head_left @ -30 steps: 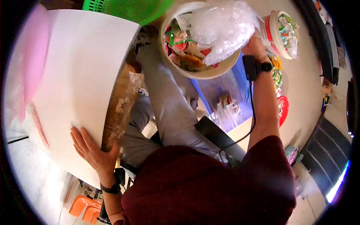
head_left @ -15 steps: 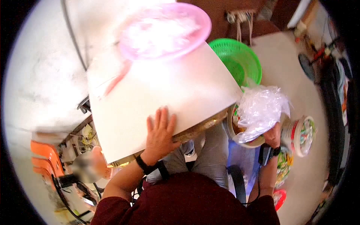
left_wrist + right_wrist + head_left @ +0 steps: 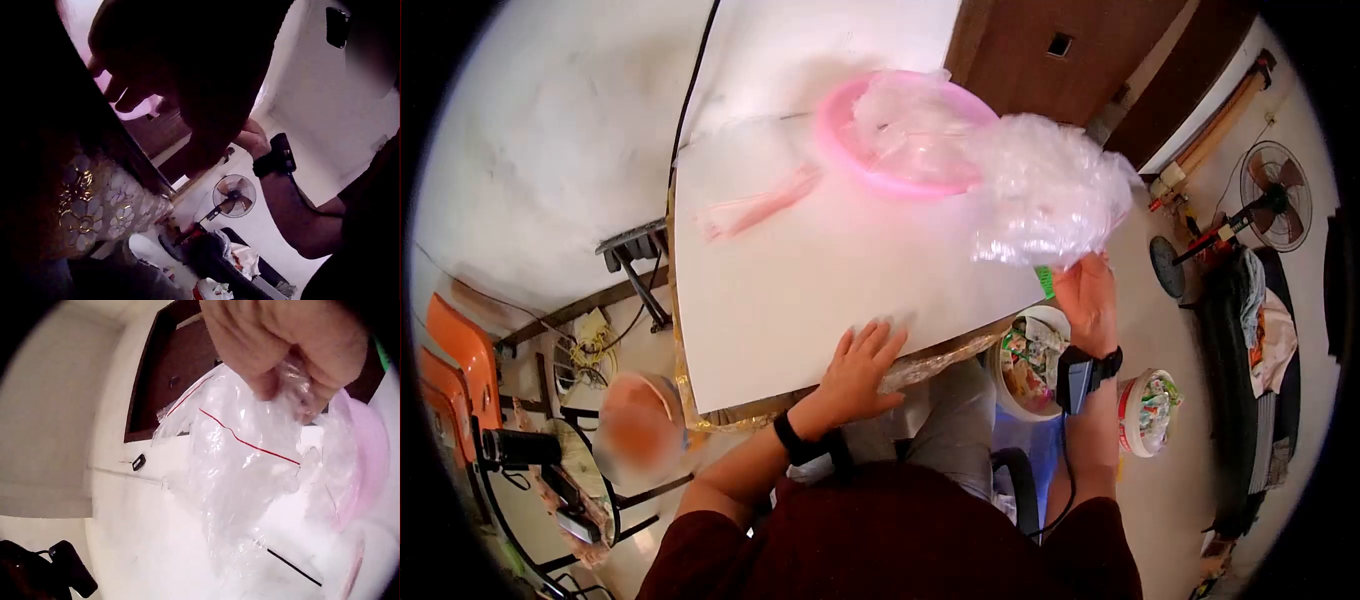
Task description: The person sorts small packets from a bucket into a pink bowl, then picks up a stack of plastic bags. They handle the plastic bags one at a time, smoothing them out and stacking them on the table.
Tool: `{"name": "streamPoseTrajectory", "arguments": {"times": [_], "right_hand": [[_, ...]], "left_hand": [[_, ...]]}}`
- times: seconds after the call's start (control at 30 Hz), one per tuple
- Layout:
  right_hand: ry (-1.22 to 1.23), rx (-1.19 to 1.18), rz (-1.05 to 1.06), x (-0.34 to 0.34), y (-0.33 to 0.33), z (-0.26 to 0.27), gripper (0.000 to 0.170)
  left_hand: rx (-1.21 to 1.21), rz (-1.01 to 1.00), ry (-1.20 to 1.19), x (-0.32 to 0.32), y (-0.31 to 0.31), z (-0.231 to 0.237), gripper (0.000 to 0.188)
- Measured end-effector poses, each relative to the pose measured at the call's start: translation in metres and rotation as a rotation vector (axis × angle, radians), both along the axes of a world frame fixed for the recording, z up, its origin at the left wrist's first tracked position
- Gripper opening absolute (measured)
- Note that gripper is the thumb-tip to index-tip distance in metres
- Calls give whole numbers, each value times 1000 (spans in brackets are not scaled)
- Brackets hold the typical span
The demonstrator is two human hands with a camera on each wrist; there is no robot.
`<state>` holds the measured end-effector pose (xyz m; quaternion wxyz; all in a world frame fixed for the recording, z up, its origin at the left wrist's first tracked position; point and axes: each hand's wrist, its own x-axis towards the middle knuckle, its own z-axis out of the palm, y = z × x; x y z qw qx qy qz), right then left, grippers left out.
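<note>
My right hand pinches a bundle of clear plastic bags above the table's right edge, beside a pink basin that holds more clear plastic. In the right wrist view, thumb and fingers grip the gathered end of the bags, which show red lines. My left hand rests with spread fingers on the white tabletop near its front edge; it looks dark in the left wrist view. A flat pinkish plastic piece lies left of the basin.
Below the table's right side stand a bucket of wrappers and a second white bucket. A bit of green basket shows at the table edge. Orange chairs are at left, a fan at right.
My right hand has lifted the plastic bags from over the wrapper bucket up to the table's right edge, near the pink basin. The head view has swung toward the table; my left hand stays on it.
</note>
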<state>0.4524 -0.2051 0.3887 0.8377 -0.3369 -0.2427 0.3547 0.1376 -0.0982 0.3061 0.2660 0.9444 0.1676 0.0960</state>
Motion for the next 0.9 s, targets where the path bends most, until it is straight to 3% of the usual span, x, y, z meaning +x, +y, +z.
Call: {"name": "streamPoseTrajectory", "arguments": {"times": [0.1,0.4,0.5,0.63,0.83,0.9], "right_hand": [[-53,43,13,-44,28,37,39],[-67,-233,-46,-131,66,-51,44],[-74,-300,-111,-134,61,-75,45],[-187,-317,-171,-129,51,-101,42],[-281,-440,-351,-136,28,-112,42],[-128,-376,-396,-140,14,-103,41]], "left_hand": [[-42,-11,-81,-22,4,5,74],[-21,40,-328,-72,23,38,33],[91,224,-419,-78,26,43,32],[174,287,-556,-71,32,55,36],[200,198,-530,-46,21,53,42],[233,147,-504,-41,10,48,43]]}}
